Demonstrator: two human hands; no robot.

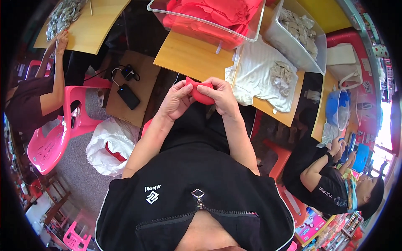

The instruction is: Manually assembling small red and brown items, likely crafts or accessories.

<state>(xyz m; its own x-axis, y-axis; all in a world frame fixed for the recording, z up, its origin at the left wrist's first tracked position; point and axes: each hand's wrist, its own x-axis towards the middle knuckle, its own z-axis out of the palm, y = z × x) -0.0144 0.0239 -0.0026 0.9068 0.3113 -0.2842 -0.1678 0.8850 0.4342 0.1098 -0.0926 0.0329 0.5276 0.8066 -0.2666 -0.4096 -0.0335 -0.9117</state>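
Note:
Between both hands, above my lap, I hold a small red cloth piece (203, 98) with a pointed corner at its top left and a rounded lower edge. My left hand (176, 101) pinches its left side, thumb on the front. On the other side my right hand (224, 97) grips it the same way, thumb pressed near the top. The fingers behind the piece are partly hidden. Just beyond my hands is the edge of a wooden table (176, 52), where a clear plastic bin (201, 26) holds many similar-coloured red pieces.
A stained white cloth (261, 75) covers the table's right part, beside a second bin (284, 50) of greyish cloth. A white sack (106, 144) stands on the floor at left, near a pink chair (58, 136). Co-workers sit at left and right; a power bank (128, 96) lies on cardboard.

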